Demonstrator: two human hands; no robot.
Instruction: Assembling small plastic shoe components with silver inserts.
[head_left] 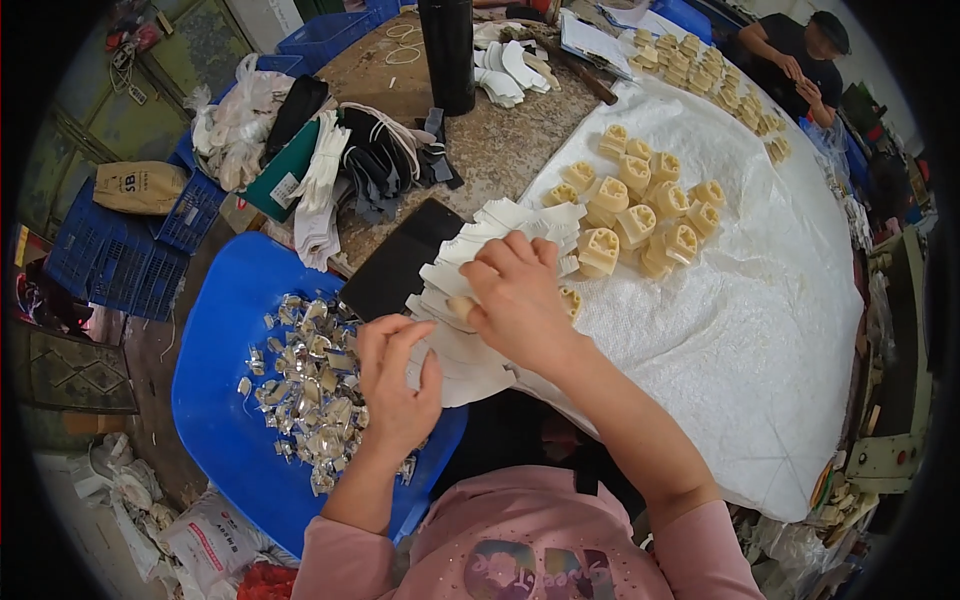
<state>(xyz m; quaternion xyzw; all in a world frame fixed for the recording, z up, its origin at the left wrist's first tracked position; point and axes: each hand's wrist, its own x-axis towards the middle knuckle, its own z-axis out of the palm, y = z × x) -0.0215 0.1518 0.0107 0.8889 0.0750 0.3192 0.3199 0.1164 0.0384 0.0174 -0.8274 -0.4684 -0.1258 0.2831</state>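
Note:
A fanned stack of thin white curved pieces (460, 372) lies at the table's near edge, in front of me. Over it bends my right hand (522, 305), its fingers curled down onto the pieces. A small cream-coloured bit (461, 309) shows at its thumb; whether it is gripped or worn on a finger I cannot tell. My left hand (398, 385) is at the stack's left edge, thumb and fingers bent but apart, nothing visible between them. Beyond the right hand stands a group of cream moulded parts (634, 226), some partly hidden by the stack.
A blue tub (215, 400) of shiny metal-and-cream pieces sits at left below the table. A black flat slab (400, 255), a black cylinder (447, 60) and bundled strips (385, 160) stand farther back. White sheeting (720, 380) covers the right side. A co-worker (800, 65) sits far right.

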